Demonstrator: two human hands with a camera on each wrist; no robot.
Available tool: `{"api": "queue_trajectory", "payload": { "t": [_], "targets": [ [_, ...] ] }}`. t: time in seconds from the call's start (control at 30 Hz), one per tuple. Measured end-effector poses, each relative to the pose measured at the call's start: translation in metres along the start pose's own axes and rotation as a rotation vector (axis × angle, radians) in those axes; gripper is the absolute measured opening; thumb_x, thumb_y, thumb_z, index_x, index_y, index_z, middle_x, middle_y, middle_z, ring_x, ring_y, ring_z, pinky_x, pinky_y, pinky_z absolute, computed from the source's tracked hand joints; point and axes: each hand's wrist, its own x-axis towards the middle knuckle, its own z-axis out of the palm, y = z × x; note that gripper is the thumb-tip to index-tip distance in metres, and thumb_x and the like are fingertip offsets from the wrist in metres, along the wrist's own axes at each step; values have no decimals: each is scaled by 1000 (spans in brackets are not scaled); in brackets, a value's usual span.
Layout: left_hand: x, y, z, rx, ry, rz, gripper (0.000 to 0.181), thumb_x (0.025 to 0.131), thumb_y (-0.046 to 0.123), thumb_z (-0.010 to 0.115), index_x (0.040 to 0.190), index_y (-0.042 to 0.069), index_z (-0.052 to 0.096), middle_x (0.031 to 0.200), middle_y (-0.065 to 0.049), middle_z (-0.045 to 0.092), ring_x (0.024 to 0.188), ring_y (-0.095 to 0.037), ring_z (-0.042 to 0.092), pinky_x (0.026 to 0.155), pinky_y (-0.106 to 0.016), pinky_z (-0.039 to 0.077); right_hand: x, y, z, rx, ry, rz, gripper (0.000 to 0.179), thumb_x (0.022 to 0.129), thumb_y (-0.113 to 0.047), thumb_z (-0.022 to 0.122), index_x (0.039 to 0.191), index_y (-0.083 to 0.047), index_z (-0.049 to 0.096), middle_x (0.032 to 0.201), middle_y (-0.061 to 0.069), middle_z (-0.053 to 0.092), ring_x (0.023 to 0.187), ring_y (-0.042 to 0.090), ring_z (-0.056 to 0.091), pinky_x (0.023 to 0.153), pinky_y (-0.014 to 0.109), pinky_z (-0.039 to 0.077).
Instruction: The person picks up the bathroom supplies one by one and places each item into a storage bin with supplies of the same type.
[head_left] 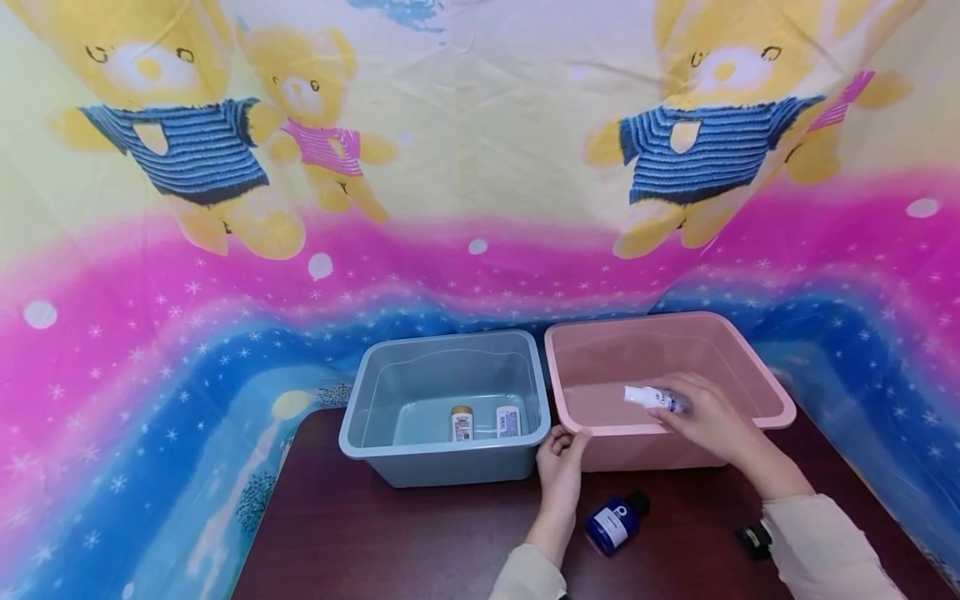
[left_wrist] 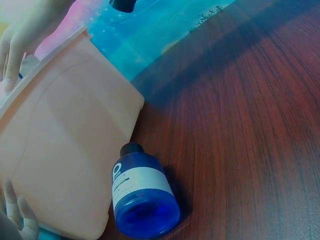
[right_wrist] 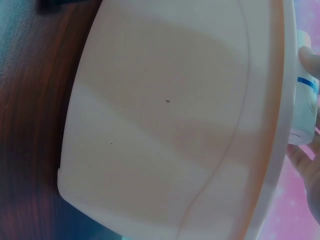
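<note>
While our right grip [head_left: 701, 410] pinches the small white-capped bottle [head_left: 647, 398] between thumb and fingers, above the near side of the pink tub [head_left: 652, 452], we judge it light and stiff, its smooth surface perhaps slippery; we would hold its body, not its cap. Our left grip [head_left: 559, 468] touches the tub's corner, though we cannot tell whether it clasps the rim. Nearer us than both grips, the blue bottle [head_left: 612, 527] on the table [head_left: 412, 533] looks heavier; we would clasp its broad body.
</note>
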Motion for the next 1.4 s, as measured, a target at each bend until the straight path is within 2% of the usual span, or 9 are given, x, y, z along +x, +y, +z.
{"api": "queue_trajectory", "payload": {
  "t": [0.27,0.8,1.13,1.4],
  "targets": [
    [0,0,0,-2,-5,6,22,82,10,74,96,0,61,77,1,56,74,-10,50,66,-18,43,2,2,3,13,-40,61,41,80,-14,83,118,-11,70,108,6,68,89,19,58,71,39,53],
    [-2,2,1,5,-1,4,22,82,10,74,97,0,61,77,1,56,73,-10,50,66,-19,43,2,9,8,-2,-35,44,39,78,-10,83,115,-8,70,105,8,69,87,19,58,69,39,52],
    [-2,2,1,3,1,7,21,82,10,74,96,0,61,77,1,56,73,-10,50,65,-18,42,0,12,9,28,-103,125,38,83,-14,80,118,-4,68,106,11,68,85,21,58,70,39,52],
    [-2,2,1,7,2,2,21,82,10,74,96,0,61,77,2,56,72,-10,49,65,-18,42,-1,14,9,34,-105,124,36,84,-14,80,117,-5,68,104,9,67,83,19,58,67,35,51]
  ]
}}
